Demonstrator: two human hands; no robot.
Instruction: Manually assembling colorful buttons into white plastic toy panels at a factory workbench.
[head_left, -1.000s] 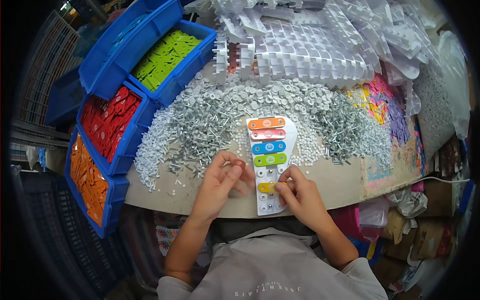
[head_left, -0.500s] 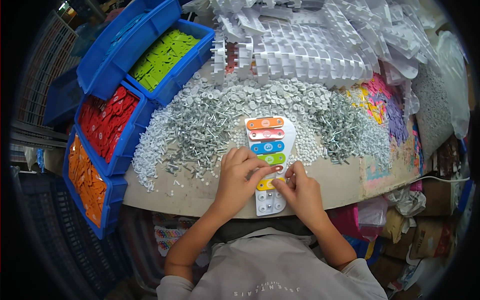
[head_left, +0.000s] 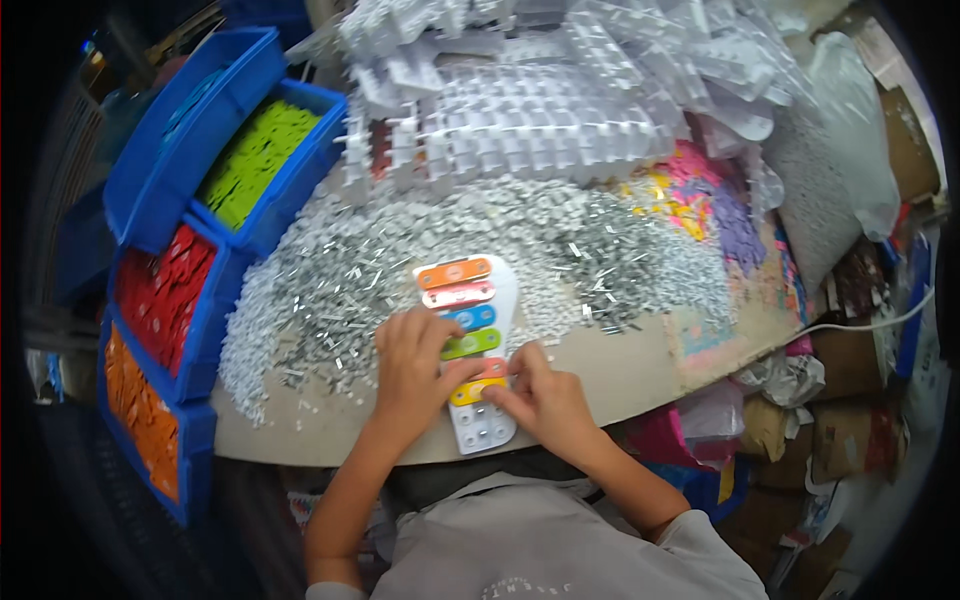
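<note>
Blue bins (head_left: 200, 450): four at far left, one colour each, of orange pieces (head_left: 142, 412), red pieces (head_left: 165, 300), light-blue pieces (head_left: 190, 110) and green pieces (head_left: 258, 160); pale marks on the red, blurred; pieces too many to count.
Left heap: metal pins (head_left: 330, 320) and small white parts, uncountable.
Left hand (head_left: 412, 375): over the panel's left edge; fingers bent, thumb spread well away from them, its tip at the left of the red bar; whether it grips the bar, cannot tell.
White panel (head_left: 507, 300): one, flat on the table (head_left: 620, 370) between the hands, near the table's front edge; ring studs at its lower end, too blurred for a sure count.
Bars on panel: six, top to bottom: orange bar (head_left: 455, 272), pink bar (head_left: 459, 293), blue bar (head_left: 472, 318), green bar (head_left: 470, 344), red bar (head_left: 492, 367), yellow bar (head_left: 470, 391); round printed marks on some, smeared.
Change at red bar: held beside the panel in the first frame, now between green and yellow.
Change of view: panel and bins sit farther left in view; picture blurrier.
Grey shirt (head_left: 540, 540): one, pale lettering on the chest.
Right hand (head_left: 548, 400): thumb and index slightly parted, thumb on the yellow bar, index by the red bar's right end; firm hold or light touch, cannot tell.
Right heap: yellow, pink and purple pieces (head_left: 738, 235), uncounted.
Clear plastic bag (head_left: 850, 130): one, far right.
</note>
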